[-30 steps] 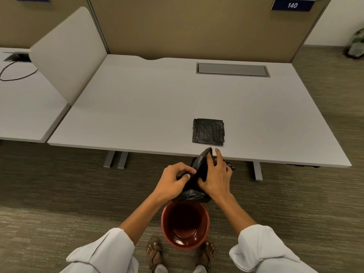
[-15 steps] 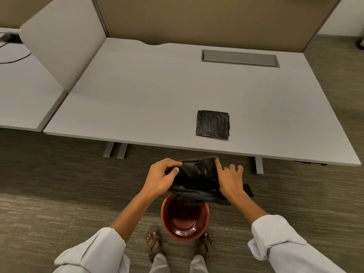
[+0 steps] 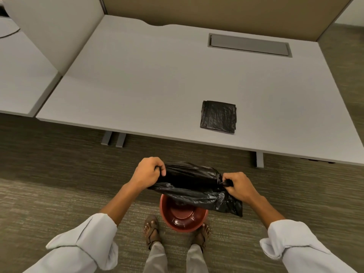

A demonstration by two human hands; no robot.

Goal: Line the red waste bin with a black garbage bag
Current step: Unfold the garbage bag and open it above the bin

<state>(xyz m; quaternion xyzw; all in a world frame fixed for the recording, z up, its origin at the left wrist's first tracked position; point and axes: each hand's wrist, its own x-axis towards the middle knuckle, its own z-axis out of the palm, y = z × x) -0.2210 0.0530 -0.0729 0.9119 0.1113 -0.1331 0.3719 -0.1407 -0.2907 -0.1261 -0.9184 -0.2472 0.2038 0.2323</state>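
Note:
The red waste bin point(image 3: 184, 218) stands on the carpet between my feet, its inside bare. Above it a black garbage bag point(image 3: 194, 187) is stretched sideways between my hands and covers the bin's far rim. My left hand point(image 3: 148, 172) grips the bag's left edge in a closed fist. My right hand point(image 3: 237, 185) pinches the right edge, and a loose corner of the bag hangs below it.
A second black bag point(image 3: 218, 116), folded flat into a square, lies near the front edge of the grey desk point(image 3: 137, 85). A cable hatch point(image 3: 249, 45) sits at the desk's back. A divider panel point(image 3: 53, 30) and another desk stand to the left. Desk legs point(image 3: 259, 159) are just beyond the bin.
My hands have pulled apart, spreading the bunched bag wide over the bin. My right hand went from flat fingers on the bag to a closed pinch.

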